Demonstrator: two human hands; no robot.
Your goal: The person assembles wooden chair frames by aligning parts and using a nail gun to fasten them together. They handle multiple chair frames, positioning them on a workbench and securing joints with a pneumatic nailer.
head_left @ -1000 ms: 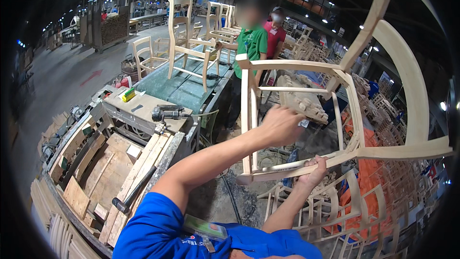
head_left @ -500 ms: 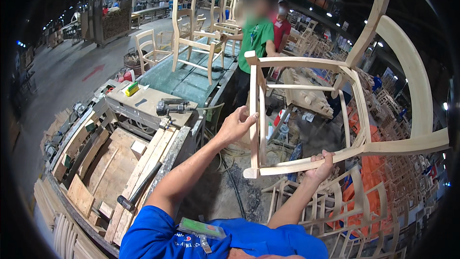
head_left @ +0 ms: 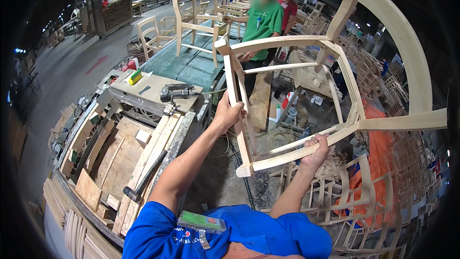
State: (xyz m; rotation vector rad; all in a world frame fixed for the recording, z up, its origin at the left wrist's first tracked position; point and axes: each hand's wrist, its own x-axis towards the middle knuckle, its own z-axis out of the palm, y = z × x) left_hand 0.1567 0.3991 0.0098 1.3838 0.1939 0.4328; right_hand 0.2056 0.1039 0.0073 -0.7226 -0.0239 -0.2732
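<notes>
A pale, unfinished wooden chair frame [head_left: 297,157] hangs tilted in the air before me, without a seat panel. Its curved back rail [head_left: 407,43] points off to the right. My left hand [head_left: 227,114] is wrapped round the front rail [head_left: 238,115] at the left end of the frame. On the near side rail, my right hand [head_left: 315,150] closes its fingers from below. Part of each grip is hidden behind the wood.
Left stands a bench with a wooden clamping bed [head_left: 124,148], a mallet [head_left: 143,177] and a nail gun [head_left: 178,93]. Beyond, a green-topped table [head_left: 191,69] carries an assembled chair [head_left: 184,19] beside a person in green [head_left: 263,29]. Chair frames [head_left: 345,196] are stacked low right.
My left hand has gone from loosely touching the front rail to gripping it. The chair frame has tilted and shifted slightly left, my right hand still on it.
</notes>
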